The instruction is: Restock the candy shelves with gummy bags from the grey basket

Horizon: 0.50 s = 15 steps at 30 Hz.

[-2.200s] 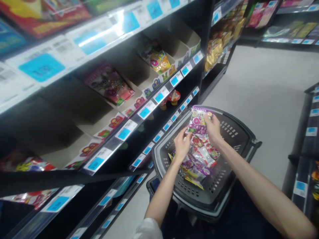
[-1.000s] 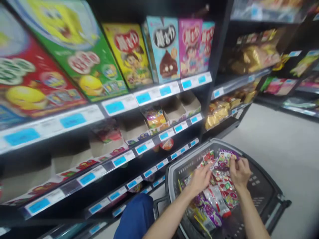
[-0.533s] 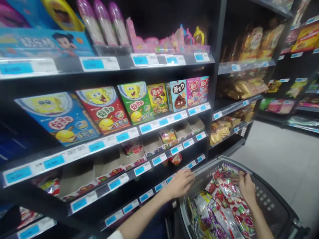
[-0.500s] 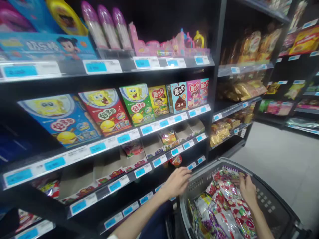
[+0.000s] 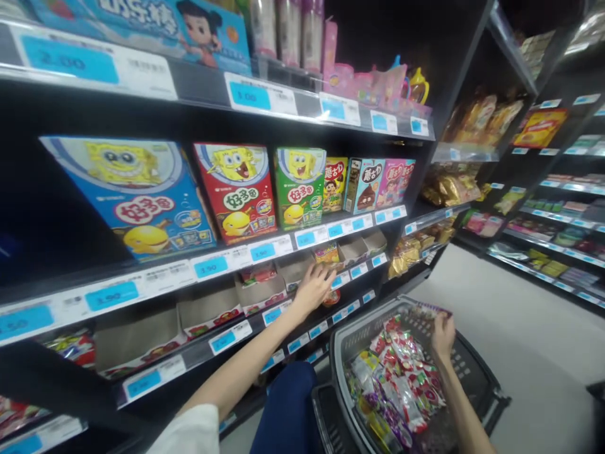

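Note:
My left hand [image 5: 314,287] is over the low shelf at a small cardboard display box, fingers reaching forward and slightly bent, apart from one another. Just behind its fingertips a yellow-orange candy packet [image 5: 327,253] stands in its box; whether they touch is hard to tell. My right hand [image 5: 443,334] is closed on the end of a purple-and-white candy bag [image 5: 428,309], held at the far side of the grey shopping basket [image 5: 338,353]. Many shiny candy packets [image 5: 401,372], mostly red and white, with some purple and yellow, lie in the basket below.
Blue [image 5: 137,202], red [image 5: 241,195] and green [image 5: 301,189] snack boxes stand on the shelf above my left hand. Price tags line the shelf edges. Open cardboard trays [image 5: 208,309] run along the low shelf. Floor [image 5: 477,284] shows beyond the basket.
My left hand has moved from beside the basket rim forward and left to the low shelf. My right hand has lifted the candy bag off the pile. The view has shifted.

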{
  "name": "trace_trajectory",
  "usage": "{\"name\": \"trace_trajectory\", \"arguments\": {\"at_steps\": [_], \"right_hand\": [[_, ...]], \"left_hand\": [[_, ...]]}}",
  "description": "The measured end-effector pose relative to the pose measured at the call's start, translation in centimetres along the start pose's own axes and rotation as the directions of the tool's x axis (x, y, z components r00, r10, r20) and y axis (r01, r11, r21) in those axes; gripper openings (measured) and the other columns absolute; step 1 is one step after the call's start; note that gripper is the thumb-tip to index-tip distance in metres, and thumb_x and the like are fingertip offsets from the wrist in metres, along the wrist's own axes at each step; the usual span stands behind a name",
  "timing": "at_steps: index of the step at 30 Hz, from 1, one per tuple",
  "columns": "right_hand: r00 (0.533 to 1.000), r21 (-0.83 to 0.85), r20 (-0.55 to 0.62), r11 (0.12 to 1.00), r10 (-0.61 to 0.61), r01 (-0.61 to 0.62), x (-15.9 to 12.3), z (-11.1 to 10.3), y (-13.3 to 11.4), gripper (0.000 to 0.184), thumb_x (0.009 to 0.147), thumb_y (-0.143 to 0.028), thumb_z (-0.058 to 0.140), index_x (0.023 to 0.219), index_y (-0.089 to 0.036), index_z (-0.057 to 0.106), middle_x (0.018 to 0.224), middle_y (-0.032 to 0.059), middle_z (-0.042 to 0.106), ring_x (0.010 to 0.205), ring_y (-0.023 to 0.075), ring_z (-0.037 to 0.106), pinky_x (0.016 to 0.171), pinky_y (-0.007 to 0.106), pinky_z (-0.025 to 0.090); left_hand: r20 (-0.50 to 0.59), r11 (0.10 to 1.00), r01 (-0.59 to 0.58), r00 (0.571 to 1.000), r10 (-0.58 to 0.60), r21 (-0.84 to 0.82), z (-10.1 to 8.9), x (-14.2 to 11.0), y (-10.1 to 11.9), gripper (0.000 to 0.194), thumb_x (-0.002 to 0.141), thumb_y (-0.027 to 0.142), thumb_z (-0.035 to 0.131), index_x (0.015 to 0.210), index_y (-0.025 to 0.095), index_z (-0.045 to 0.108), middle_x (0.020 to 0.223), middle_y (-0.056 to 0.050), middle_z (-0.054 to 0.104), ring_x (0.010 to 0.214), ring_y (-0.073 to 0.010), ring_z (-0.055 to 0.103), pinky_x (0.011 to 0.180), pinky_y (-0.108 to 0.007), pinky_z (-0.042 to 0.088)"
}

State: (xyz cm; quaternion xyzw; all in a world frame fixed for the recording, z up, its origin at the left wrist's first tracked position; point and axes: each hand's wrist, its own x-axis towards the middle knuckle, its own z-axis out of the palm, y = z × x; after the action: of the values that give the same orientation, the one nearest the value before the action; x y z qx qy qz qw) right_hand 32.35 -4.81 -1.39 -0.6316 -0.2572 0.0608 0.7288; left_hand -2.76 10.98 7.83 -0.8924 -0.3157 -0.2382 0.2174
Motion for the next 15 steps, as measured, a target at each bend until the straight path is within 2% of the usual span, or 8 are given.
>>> {"name": "trace_trajectory", "arguments": {"at_steps": [3,6,10,15], "right_hand": [[0.996,0.226,0.076,0.974,-0.035,0.017,2.1,5.5,-5.0,0.059,0.069,-0.076,0.058,0.094,-0.026,0.041,0.097,0.003,0.061,0.087,0.0205,0.061,0.082,0.039,0.052],[0.965,0.357,0.259,0.932,-0.034,-0.063,3.5,11.4,-8.6,0.054,0.069,-0.067,0.067,0.094,-0.025,0.044,0.1,0.0035,0.064,0.087,0.018,0.064,0.084,0.038,0.055],[0.918,0.433,0.395,0.889,-0.035,-0.153,3.5,17.9,-10.9,0.045,0.073,-0.056,0.07,0.088,-0.024,0.043,0.09,0.0018,0.065,0.078,0.0153,0.065,0.079,0.034,0.057],[0.88,0.433,0.474,0.88,-0.038,-0.195,4.1,23.0,-12.7,0.029,0.08,-0.044,0.066,0.086,-0.023,0.046,0.079,-0.0015,0.064,0.065,0.0127,0.062,0.066,0.026,0.055]], "left_hand": [[0.022,0.999,0.019,1.0,-0.018,-0.042,-0.3,-0.3,-0.3,0.045,0.094,0.019,0.049,0.138,0.018,0.054,0.135,-0.018,0.059,0.123,-0.0315,0.054,0.104,-0.046,0.042],[0.048,0.999,0.017,0.999,-0.015,-0.046,-0.3,-0.4,-0.5,0.044,0.094,0.016,0.046,0.137,0.018,0.055,0.137,-0.017,0.058,0.124,-0.0308,0.054,0.1,-0.044,0.044],[0.065,1.0,-0.006,0.998,0.007,-0.014,0.1,-0.8,-0.7,0.043,0.095,0.013,0.044,0.136,0.018,0.056,0.141,-0.016,0.057,0.128,-0.0306,0.052,0.102,-0.046,0.044],[0.043,1.0,-0.019,0.999,0.019,0.014,0.3,-1.1,-0.5,0.043,0.092,0.011,0.049,0.134,0.017,0.056,0.142,-0.016,0.055,0.129,-0.03,0.051,0.102,-0.046,0.044]]}}
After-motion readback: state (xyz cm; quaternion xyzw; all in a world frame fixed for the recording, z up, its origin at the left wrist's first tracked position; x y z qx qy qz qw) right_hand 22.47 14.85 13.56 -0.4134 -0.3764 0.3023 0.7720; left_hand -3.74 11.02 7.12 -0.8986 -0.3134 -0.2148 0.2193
